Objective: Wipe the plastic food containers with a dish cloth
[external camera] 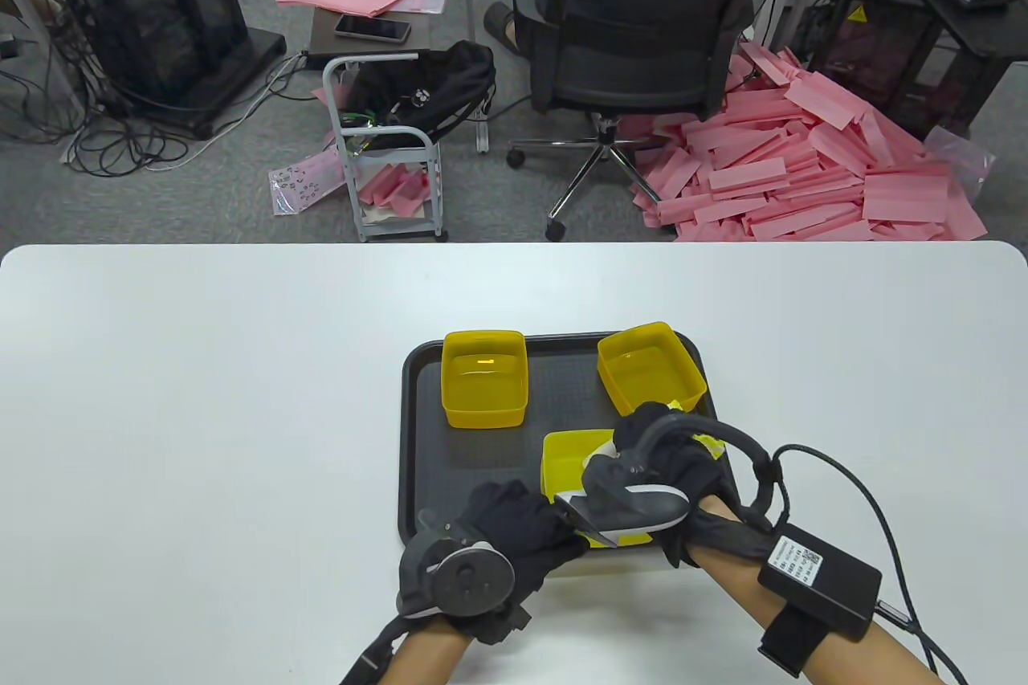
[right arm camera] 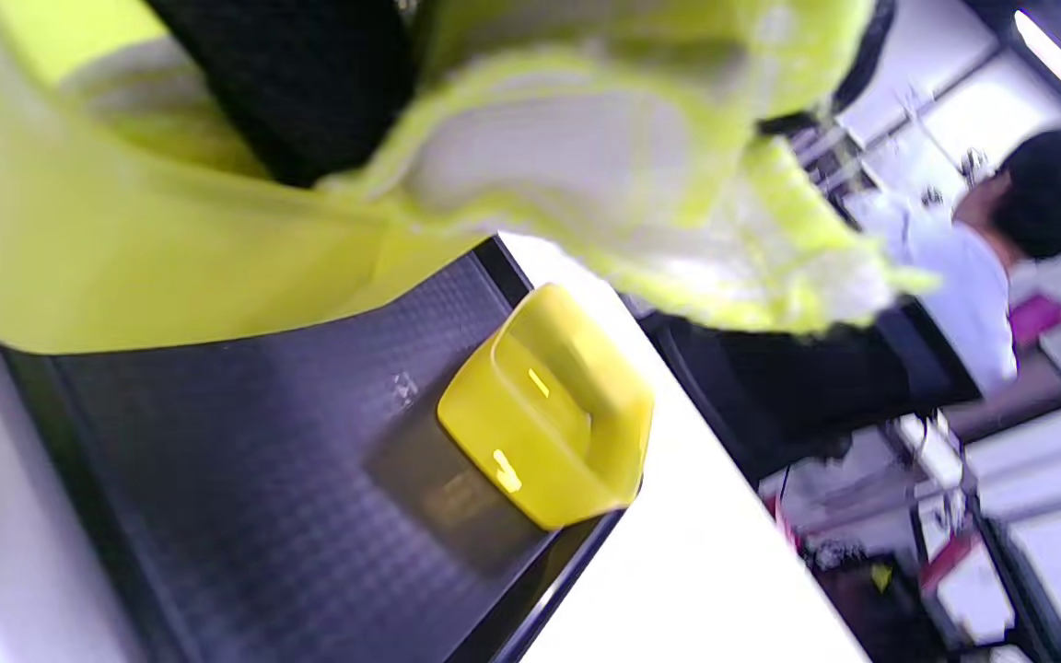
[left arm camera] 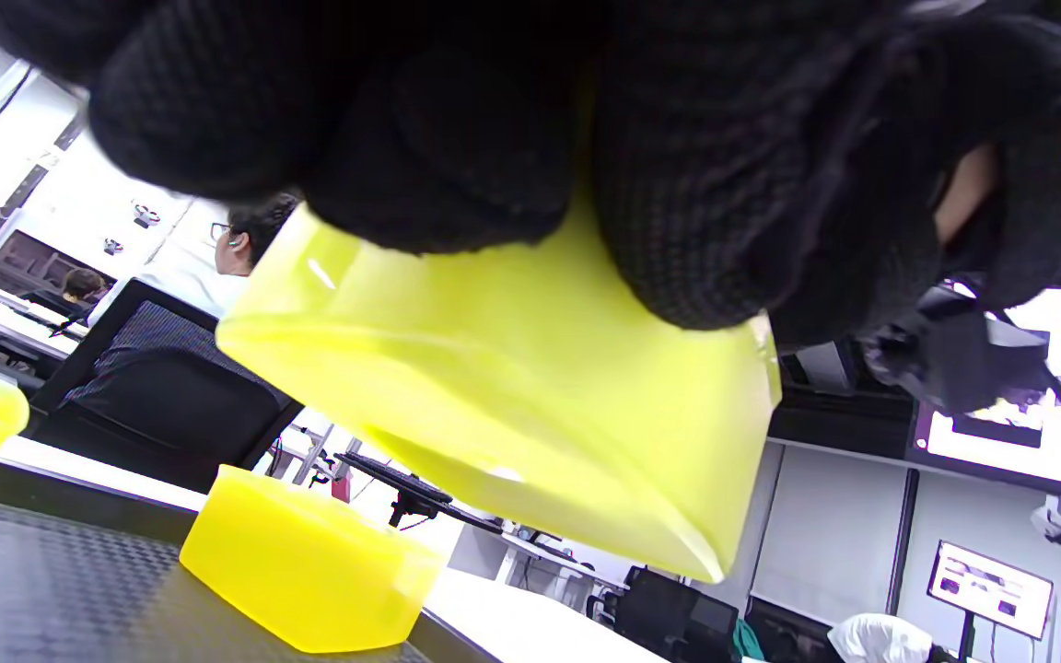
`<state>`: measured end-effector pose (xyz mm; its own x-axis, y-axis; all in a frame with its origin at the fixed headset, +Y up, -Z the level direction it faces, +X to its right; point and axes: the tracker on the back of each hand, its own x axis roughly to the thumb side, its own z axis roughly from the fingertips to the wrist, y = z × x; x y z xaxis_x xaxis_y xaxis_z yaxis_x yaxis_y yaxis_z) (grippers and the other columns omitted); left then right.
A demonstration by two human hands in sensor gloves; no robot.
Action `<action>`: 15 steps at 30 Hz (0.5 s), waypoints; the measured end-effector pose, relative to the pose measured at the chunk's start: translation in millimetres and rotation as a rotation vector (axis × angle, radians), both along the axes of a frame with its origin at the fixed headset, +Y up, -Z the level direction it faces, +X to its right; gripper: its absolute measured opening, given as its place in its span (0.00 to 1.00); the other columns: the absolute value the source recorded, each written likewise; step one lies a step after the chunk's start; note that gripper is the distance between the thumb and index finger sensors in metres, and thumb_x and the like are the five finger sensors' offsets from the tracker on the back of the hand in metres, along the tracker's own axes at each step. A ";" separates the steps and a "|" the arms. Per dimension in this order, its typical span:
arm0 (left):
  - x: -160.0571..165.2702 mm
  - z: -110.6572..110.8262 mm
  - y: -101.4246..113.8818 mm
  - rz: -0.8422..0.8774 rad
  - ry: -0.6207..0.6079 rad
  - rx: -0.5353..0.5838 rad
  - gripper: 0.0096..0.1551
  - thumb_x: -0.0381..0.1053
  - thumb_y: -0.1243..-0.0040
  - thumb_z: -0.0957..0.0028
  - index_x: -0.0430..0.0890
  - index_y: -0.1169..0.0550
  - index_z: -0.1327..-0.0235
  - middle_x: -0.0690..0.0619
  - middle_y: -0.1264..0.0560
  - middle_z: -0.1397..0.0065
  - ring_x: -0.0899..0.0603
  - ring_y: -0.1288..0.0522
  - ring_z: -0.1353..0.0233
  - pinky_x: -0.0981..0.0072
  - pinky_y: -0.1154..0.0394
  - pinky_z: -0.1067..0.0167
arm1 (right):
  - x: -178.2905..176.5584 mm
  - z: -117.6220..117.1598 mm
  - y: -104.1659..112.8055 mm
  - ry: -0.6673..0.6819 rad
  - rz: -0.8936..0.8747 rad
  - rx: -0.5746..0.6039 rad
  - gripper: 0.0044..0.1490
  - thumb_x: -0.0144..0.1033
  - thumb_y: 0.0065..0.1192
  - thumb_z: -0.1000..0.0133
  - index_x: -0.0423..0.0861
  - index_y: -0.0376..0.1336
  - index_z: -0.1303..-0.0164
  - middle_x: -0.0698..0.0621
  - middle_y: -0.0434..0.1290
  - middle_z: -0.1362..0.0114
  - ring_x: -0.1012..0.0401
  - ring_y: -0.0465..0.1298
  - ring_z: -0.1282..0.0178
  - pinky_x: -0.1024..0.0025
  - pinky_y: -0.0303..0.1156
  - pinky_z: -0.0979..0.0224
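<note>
The left hand (external camera: 514, 524) gripped the near yellow container (external camera: 574, 460), lifted and tilted above the tray (external camera: 418, 444) on the counter, steadying it so the right hand (external camera: 666, 452), clutching the dish cloth (right arm camera: 604, 184), could work inside it.

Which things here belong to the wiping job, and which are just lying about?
Job:
- held yellow container, gripped by left hand
- dish cloth in right hand
- two more yellow containers
- black tray

Lying about:
- office chair
- pink foam strips
- phone
- white cart
</note>
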<state>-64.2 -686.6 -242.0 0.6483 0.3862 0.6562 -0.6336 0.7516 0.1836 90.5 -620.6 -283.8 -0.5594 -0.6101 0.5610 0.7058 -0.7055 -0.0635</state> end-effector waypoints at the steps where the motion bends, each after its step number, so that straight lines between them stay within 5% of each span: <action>1: -0.2 -0.4 -0.2 -0.003 0.000 -0.001 0.19 0.64 0.27 0.59 0.56 0.09 0.62 0.51 0.14 0.67 0.41 0.17 0.60 0.45 0.22 0.54 | 0.3 0.0 0.0 -0.011 -0.002 -0.006 0.27 0.41 0.64 0.41 0.67 0.65 0.31 0.41 0.60 0.17 0.38 0.65 0.24 0.43 0.71 0.31; 4: -0.1 -0.6 -0.9 -0.006 0.013 0.005 0.19 0.63 0.27 0.60 0.56 0.09 0.62 0.52 0.14 0.68 0.41 0.16 0.61 0.45 0.21 0.55 | -0.3 1.7 -3.2 0.097 0.007 -0.012 0.27 0.39 0.67 0.43 0.66 0.67 0.33 0.43 0.67 0.23 0.43 0.73 0.32 0.52 0.78 0.40; 9: 3.9 0.2 -3.4 -0.020 0.026 0.003 0.19 0.63 0.27 0.60 0.57 0.09 0.61 0.52 0.13 0.68 0.41 0.16 0.61 0.46 0.21 0.55 | -6.3 10.3 1.8 0.058 0.008 -0.124 0.28 0.38 0.69 0.45 0.59 0.67 0.32 0.47 0.73 0.27 0.47 0.78 0.38 0.59 0.81 0.46; 15: 2.1 0.0 -2.3 0.028 0.011 -0.012 0.19 0.63 0.27 0.59 0.56 0.09 0.62 0.52 0.14 0.69 0.41 0.16 0.62 0.46 0.21 0.56 | -10.5 1.7 18.6 -0.016 -0.221 -0.267 0.28 0.39 0.68 0.44 0.50 0.67 0.32 0.50 0.77 0.31 0.50 0.81 0.43 0.63 0.83 0.50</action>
<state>-62.0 -688.9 -242.1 0.6440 0.4123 0.6444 -0.6525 0.7358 0.1812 80.0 -602.0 -282.2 -0.6720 -0.3055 0.6746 0.5331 -0.8318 0.1544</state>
